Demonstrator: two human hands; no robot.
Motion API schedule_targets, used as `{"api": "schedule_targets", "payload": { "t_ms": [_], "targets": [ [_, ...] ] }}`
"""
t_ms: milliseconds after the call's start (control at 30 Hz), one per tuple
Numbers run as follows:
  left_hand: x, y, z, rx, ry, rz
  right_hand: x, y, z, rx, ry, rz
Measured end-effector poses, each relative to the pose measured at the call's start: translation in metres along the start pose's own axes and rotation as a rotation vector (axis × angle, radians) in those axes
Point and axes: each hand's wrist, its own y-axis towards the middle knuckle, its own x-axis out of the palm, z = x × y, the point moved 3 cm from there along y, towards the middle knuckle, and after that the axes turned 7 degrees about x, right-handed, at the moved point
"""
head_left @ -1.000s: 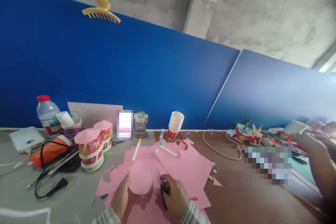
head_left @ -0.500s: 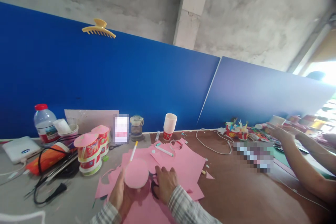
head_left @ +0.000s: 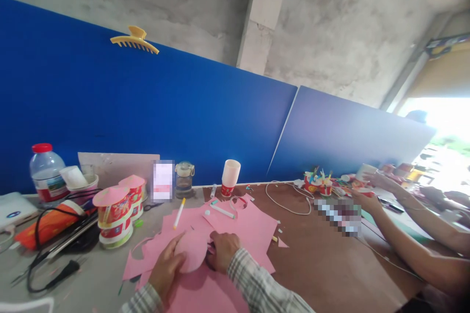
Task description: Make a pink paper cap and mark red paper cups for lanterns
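Note:
A pink paper disc (head_left: 191, 250) is gripped at its left side by my left hand (head_left: 166, 263), the thumb lying on its face. My right hand (head_left: 224, 251) is closed round black-handled scissors (head_left: 210, 249), mostly hidden by the fingers, at the disc's right edge. Whether the blades touch the paper I cannot make out. Beneath both hands lie overlapping pink paper sheets (head_left: 253, 234) with cut-out curves. On them rest a white marker with a yellow cap (head_left: 179, 214) and a white marker with a green tip (head_left: 223, 210).
Paper-cup models with pink cone roofs (head_left: 114, 215) stand left, near a red-capped bottle (head_left: 47, 176) and black cables (head_left: 58, 276). Behind the sheets are a glass jar (head_left: 184, 183) and stacked cups (head_left: 230, 176). At right, a co-worker's arms (head_left: 396, 249) reach over the table.
My right hand, earlier resting over the scissors on the sheets, now grips them at the disc's edge. The disc has tilted in my left hand. The view has turned slightly right.

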Motion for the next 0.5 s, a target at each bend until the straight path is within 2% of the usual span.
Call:
{"api": "schedule_targets", "payload": {
  "t_ms": [100,300,500],
  "targets": [
    [0.003,0.0,0.003,0.053,-0.091,-0.04,-0.001,0.003,0.003,-0.011,0.019,0.01],
    [-0.001,0.005,-0.006,0.052,0.009,-0.117,-0.005,0.008,0.004,-0.014,0.041,0.041],
    [-0.006,0.01,-0.012,0.021,0.039,-0.117,0.006,0.019,0.008,-0.017,0.143,-0.109]
  ]
}}
